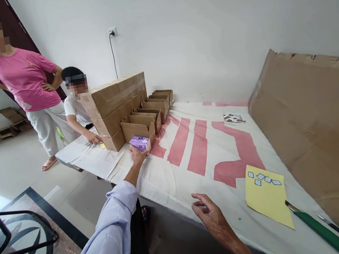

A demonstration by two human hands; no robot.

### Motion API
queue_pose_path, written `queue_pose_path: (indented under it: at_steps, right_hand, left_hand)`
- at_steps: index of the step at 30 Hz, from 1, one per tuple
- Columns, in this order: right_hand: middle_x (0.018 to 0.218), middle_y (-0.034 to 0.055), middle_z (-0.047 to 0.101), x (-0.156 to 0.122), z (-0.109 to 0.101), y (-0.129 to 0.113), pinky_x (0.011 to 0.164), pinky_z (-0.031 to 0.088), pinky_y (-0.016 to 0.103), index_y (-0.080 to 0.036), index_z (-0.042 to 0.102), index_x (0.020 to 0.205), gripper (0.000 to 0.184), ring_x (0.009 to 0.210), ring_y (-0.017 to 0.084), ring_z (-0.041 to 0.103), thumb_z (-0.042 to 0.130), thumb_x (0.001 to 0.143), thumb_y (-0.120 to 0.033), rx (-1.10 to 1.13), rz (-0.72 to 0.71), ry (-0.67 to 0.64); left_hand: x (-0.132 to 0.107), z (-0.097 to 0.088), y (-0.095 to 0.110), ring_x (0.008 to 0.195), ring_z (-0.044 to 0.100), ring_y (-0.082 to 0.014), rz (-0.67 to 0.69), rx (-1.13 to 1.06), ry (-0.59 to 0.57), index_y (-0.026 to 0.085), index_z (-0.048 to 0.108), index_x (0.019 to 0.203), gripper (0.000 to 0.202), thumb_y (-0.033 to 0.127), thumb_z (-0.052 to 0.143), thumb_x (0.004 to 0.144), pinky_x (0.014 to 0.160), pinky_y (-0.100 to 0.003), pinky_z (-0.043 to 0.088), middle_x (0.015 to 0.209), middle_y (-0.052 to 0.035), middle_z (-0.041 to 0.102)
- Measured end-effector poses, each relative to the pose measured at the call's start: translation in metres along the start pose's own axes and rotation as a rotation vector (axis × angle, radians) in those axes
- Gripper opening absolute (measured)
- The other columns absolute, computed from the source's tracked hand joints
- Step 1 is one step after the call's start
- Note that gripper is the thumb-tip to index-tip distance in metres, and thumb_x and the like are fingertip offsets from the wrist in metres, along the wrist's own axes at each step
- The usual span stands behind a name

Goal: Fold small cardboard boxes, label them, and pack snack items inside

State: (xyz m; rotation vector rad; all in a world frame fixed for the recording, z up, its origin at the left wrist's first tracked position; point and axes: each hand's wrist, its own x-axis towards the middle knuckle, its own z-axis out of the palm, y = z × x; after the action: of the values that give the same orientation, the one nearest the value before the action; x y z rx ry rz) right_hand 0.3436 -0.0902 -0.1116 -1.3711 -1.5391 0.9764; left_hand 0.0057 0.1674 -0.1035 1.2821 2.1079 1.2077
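Observation:
My left hand (139,153), arm stretched forward, grips a small purple tissue pack (140,142) at the front of the nearest open cardboard box (137,125). Whether the pack rests on the table or is held just above it, I cannot tell. Several more open boxes (161,102) stand in a row behind that one, toward the wall. My right hand (213,219) is held over the table's front edge, fingers bent and apart, with nothing in it. To its right lies a yellow sheet (266,197) with several small blue-edged stickers or drawings on it.
Stacked closed cartons (112,114) form a wall left of the boxes. Beyond it a seated person's hand (93,137) rests on the table (177,177); another person in pink stands behind. Right: a green-handled knife (321,231), a dark pen-like tool (333,225), a large cardboard sheet (321,133).

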Motion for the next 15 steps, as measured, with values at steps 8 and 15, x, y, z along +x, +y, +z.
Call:
queue_pose_path:
  at_steps: [8, 15]
  right_hand:
    - [0.122, 0.0134, 0.076, -0.007, -0.014, 0.006, 0.079, 0.064, 0.039, -0.022, 0.076, 0.118, 0.048, 0.097, 0.027, 0.076, 0.067, 0.087, -0.058, -0.036, 0.022, 0.050]
    - [0.124, 0.0129, 0.074, -0.012, -0.024, 0.011, 0.079, 0.064, 0.037, -0.022, 0.074, 0.123, 0.042, 0.099, 0.026, 0.076, 0.062, 0.095, -0.051, -0.143, -0.089, 0.037]
  left_hand:
    - [0.005, -0.015, 0.017, 0.146, 0.055, -0.0366, -0.143, 0.009, 0.032, 0.014, 0.033, 0.144, 0.082, 0.038, 0.088, 0.088, 0.111, -0.041, 0.042, 0.152, -0.0306, 0.047]
    - [-0.016, -0.043, 0.036, 0.138, 0.062, -0.0405, -0.092, 0.052, 0.079, 0.014, 0.043, 0.138, 0.083, 0.044, 0.093, 0.079, 0.105, -0.044, 0.050, 0.142, -0.0303, 0.059]
